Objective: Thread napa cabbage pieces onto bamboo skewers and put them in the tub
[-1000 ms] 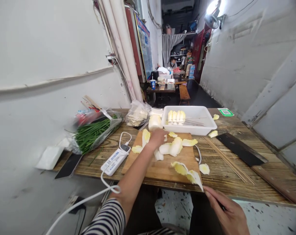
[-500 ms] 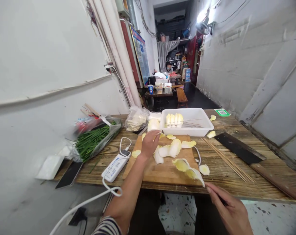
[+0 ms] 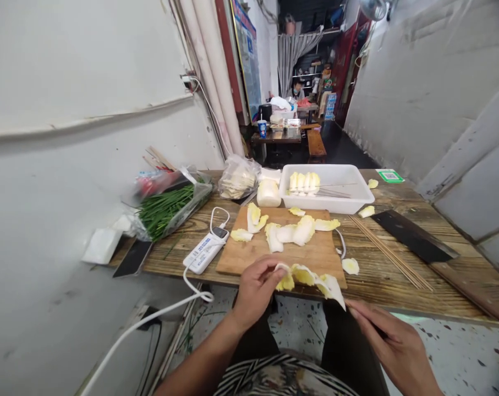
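Observation:
My left hand (image 3: 259, 286) pinches a small yellow-white cabbage leaf (image 3: 286, 278) over the near edge of the wooden cutting board (image 3: 236, 262). My right hand (image 3: 391, 338) is closed around the end of a thin skewer, mostly hidden by fingers and leaves. Threaded cabbage leaves (image 3: 321, 283) run along it toward my left hand, and the held leaf is at their far end. More loose cabbage leaves (image 3: 289, 233) lie across the board's middle, with others at its left side (image 3: 254, 218).
Behind the board stand a white tub (image 3: 327, 206) of skewered cabbage and a cabbage chunk (image 3: 268, 193). A cleaver (image 3: 414, 236) and bamboo skewers (image 3: 391, 253) lie right. Left are a power strip (image 3: 206, 252) and bagged green chives (image 3: 166, 212). A person (image 3: 297, 88) sits far back.
My left hand has come back from the far side of the board with a cabbage leaf, bringing it to the skewer's end. My right hand has stayed nearly in place. The view has tilted down.

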The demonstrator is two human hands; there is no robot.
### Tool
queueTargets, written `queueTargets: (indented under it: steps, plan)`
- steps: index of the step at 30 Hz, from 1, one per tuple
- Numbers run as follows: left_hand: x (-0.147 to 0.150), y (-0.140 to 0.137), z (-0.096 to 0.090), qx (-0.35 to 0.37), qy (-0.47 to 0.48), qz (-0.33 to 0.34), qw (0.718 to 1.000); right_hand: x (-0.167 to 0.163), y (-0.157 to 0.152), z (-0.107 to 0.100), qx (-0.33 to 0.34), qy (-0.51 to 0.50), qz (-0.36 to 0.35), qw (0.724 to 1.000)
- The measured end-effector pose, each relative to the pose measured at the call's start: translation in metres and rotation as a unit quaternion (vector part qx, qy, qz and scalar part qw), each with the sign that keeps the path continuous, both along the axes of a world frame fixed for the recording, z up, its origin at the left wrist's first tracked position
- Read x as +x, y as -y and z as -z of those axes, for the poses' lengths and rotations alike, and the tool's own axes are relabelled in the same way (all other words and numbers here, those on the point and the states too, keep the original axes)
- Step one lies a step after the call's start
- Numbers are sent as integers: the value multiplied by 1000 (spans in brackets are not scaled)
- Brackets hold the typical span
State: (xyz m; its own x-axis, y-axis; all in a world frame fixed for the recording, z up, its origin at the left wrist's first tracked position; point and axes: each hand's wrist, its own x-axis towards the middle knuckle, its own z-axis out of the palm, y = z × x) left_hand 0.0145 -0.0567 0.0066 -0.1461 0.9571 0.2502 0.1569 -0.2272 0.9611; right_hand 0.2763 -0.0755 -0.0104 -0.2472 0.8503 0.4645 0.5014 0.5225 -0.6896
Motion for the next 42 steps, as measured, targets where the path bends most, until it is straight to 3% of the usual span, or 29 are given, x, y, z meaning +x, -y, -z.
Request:
queueTargets:
  steps: [2,5,8,12,16,19,22,25,30,32,35,38,42]
  plan:
    - [-6,0,-1,99,-75,-14,992,0,1,-2,0,14,-14,1000]
    - [-13,-1,-1,195,-144,40,969,1,3,-4,2,33,-38,999]
    - [-17,-3,3,214,-195,67,955,3,6,-4,-4,45,-44,998]
    - [-26,-15,10,218,-278,16,935,5,6,1,-38,27,-17,999]
    - [-45,-46,22,210,-323,-62,921,5,-1,5,-186,-91,49,977]
    - [-56,-68,35,175,-285,-94,938,3,-6,8,-337,-211,57,916]
    - [-55,-73,45,158,-228,-117,954,0,-8,11,-395,-263,46,879]
    - [-41,-60,43,147,-192,-123,962,-2,-6,13,-371,-245,51,895]
    - [-11,-22,22,-13,-30,-55,998,-2,2,3,-276,-118,44,953]
    - [-5,-11,17,-25,-3,-35,999,-2,6,-4,-236,-79,34,968]
    - [-5,-1,13,102,-50,-6,994,1,10,-14,-154,-43,11,987]
    - [-11,3,10,265,-141,29,953,9,13,-20,-106,17,-48,993]
    - [-15,10,4,355,-205,10,912,21,19,-23,-73,79,-108,988]
